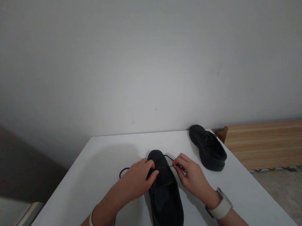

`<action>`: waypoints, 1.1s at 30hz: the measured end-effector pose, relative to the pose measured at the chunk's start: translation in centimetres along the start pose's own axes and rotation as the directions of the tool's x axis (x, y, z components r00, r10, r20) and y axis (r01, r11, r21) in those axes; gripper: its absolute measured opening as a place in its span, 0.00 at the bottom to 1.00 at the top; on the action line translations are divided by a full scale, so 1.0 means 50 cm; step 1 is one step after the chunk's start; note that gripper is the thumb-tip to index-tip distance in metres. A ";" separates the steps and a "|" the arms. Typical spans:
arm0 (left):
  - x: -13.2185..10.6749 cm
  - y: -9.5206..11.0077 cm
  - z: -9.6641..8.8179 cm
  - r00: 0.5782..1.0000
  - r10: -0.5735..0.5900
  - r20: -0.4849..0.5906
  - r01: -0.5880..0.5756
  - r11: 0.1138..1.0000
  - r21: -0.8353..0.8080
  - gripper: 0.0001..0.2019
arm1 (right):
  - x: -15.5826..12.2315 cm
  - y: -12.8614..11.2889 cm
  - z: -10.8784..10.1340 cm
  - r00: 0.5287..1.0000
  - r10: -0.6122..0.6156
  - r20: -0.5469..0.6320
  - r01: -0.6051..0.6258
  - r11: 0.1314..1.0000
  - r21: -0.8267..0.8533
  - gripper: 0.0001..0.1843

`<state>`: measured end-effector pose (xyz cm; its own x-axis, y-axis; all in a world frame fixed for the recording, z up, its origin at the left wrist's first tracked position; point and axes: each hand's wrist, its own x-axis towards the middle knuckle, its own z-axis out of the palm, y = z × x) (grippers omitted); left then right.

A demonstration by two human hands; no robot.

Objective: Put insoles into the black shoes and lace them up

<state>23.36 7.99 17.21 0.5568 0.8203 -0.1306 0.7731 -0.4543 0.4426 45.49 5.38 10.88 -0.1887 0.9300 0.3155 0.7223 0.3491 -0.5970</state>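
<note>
A black lace-up shoe (166, 204) rests on the white table in front of me, toe pointing at the wall. My left hand (141, 178) is closed at the left edge of its lacing, thumb over the shoe's opening and fingers curled beside the tongue. Part of what those fingers grip is hidden. A loop of black shoelace (120, 172) shows left of this hand. On the other side, my right hand (189, 172) pinches the lace between thumb and fingertips. The lace runs taut from there across the shoe, with a looser strand arching above it.
The second black shoe (211, 150), its laces in place, stands at the table's far right corner. The white table (105, 156) reaches back to a grey-white wall (148, 65). A wooden bench-like piece (270, 143) is to the right, over a grey floor (280, 187).
</note>
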 end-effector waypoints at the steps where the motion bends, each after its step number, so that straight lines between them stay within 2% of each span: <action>1: 0.003 0.000 -0.003 1.000 0.002 0.005 -0.002 1.000 0.008 0.08 | 0.000 -0.001 -0.001 1.000 -0.004 0.004 0.005 1.000 -0.012 0.10; 5: 0.025 -0.010 -0.013 0.999 0.031 0.037 -0.032 0.999 0.010 0.04 | 0.003 -0.003 -0.004 1.000 -0.013 0.026 0.015 0.997 -0.071 0.11; 10: 0.065 -0.019 -0.021 0.992 0.066 0.109 -0.071 0.997 0.038 0.04 | 0.005 -0.012 -0.005 0.998 -0.011 0.063 0.026 0.969 -0.245 0.12; 15: 0.083 -0.012 -0.019 0.987 0.082 0.138 -0.098 0.988 0.119 0.09 | 0.007 -0.025 0.008 0.999 0.018 0.046 -0.008 0.978 -0.206 0.12; 19: 0.077 -0.010 -0.011 0.992 0.076 0.096 -0.093 0.977 0.191 0.09 | 0.006 -0.014 0.017 0.999 0.044 -0.003 -0.044 0.974 -0.220 0.10; 23: 0.064 -0.002 -0.008 0.996 0.080 0.036 -0.086 0.971 0.223 0.08 | 0.004 -0.001 0.016 0.999 0.050 0.012 -0.049 0.997 -0.067 0.11; 28: 0.049 0.014 -0.012 0.993 0.112 -0.047 -0.105 0.985 0.139 0.05 | 0.004 -0.019 0.004 0.995 0.063 0.081 -0.070 0.994 0.090 0.18; 33: 0.026 0.019 -0.024 0.980 0.058 -0.189 -0.055 0.998 0.019 0.04 | 0.010 -0.055 -0.017 0.991 0.065 0.114 -0.079 0.989 0.125 0.18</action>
<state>24.44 9.07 18.52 0.5333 0.8434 0.0652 0.7468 -0.5056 0.4321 43.98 4.76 13.30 -0.2159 0.9577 0.1904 0.6461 0.2863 -0.7076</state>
